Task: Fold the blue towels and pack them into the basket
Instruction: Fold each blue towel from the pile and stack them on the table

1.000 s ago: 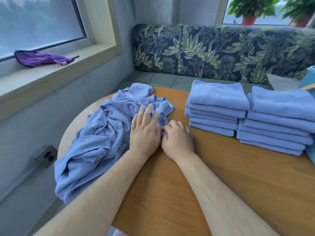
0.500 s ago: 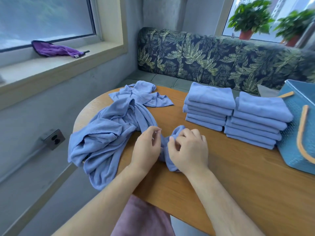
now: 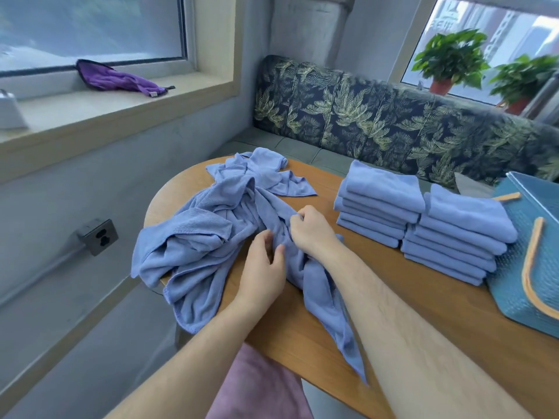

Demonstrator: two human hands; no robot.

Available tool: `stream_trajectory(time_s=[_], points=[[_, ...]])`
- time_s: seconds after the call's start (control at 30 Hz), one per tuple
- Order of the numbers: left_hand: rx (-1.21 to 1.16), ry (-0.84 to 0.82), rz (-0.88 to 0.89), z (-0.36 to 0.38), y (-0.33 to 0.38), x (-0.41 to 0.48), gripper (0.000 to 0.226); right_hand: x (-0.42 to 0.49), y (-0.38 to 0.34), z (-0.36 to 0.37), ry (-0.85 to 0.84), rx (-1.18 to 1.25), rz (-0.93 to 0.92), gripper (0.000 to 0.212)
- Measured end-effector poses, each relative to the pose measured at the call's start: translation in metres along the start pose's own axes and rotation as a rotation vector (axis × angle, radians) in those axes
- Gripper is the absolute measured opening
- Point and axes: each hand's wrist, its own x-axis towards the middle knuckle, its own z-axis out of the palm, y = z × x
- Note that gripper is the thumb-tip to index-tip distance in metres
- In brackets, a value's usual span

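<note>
Crumpled blue towels (image 3: 196, 237) heaped left of centre on the round table (image 3: 423, 313), draping its left edge; two folded stacks (image 3: 381, 192) right of centre, beside the basket (image 3: 508, 288). The right hand (image 3: 311, 228) pinches a fold and the left hand (image 3: 263, 267) grips cloth below it. Earlier the hands were level. One tail now overhangs the near edge – bare wood at lower right

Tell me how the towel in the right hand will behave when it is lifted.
Likely floppy: the towel sags in loose folds from the right hand, and its tail lies limp along the table. Probably light, since one hand bunches it. It may drag the crumpled pile, which it looks tangled with.
</note>
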Motion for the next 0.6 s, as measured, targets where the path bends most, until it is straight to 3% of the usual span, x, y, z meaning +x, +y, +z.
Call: stream_trajectory(time_s=[0.13,0.2,0.23,0.3,0.33,0.6], points=[[-0.378,-0.050,-0.137,-0.002,0.017,0.011,0.041,-0.003,-0.009,-0.003,-0.094,0.079,-0.045,0.020],[-0.492,-0.069,-0.122,-0.006,0.028,0.012,0.038,-0.002,-0.009,-0.004,-0.059,0.115,-0.073,0.044],[-0.510,-0.072,-0.112,-0.007,0.030,0.013,0.041,0.001,-0.009,-0.006,-0.023,0.111,-0.101,0.046],[-0.504,-0.068,-0.076,-0.011,0.031,0.013,0.042,0.010,-0.011,-0.014,0.035,-0.004,-0.192,0.019],[-0.489,-0.061,-0.053,-0.012,0.029,0.012,0.040,0.015,-0.016,-0.019,0.059,-0.059,-0.227,0.015],[-0.413,0.022,-0.037,-0.021,0.084,0.061,0.034,0.039,-0.072,-0.063,0.183,-0.033,-0.321,0.014]])
